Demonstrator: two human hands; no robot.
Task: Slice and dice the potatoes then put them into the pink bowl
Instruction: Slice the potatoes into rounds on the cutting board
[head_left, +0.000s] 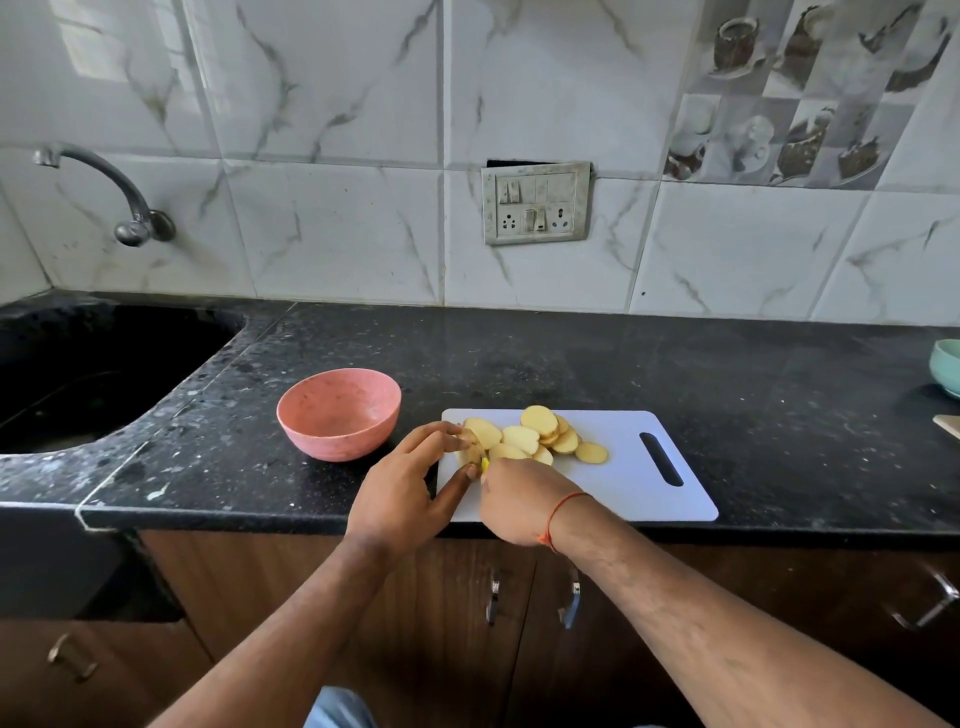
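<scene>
Where the black counter (571, 358) dips into the sink (78, 379) on the far left, we start, then reach the pink bowl (340, 413), standing just left of the white cutting board (623, 483). Our left hand (402, 493) pinches a potato piece (470, 454) at the board's left edge with curled fingers. Our right hand (519, 501) is closed around a yellow-handled knife (484, 464), mostly hidden. Potato slices (540, 439) lie overlapping on the board. A teal bowl (946, 366) sits far right.
</scene>
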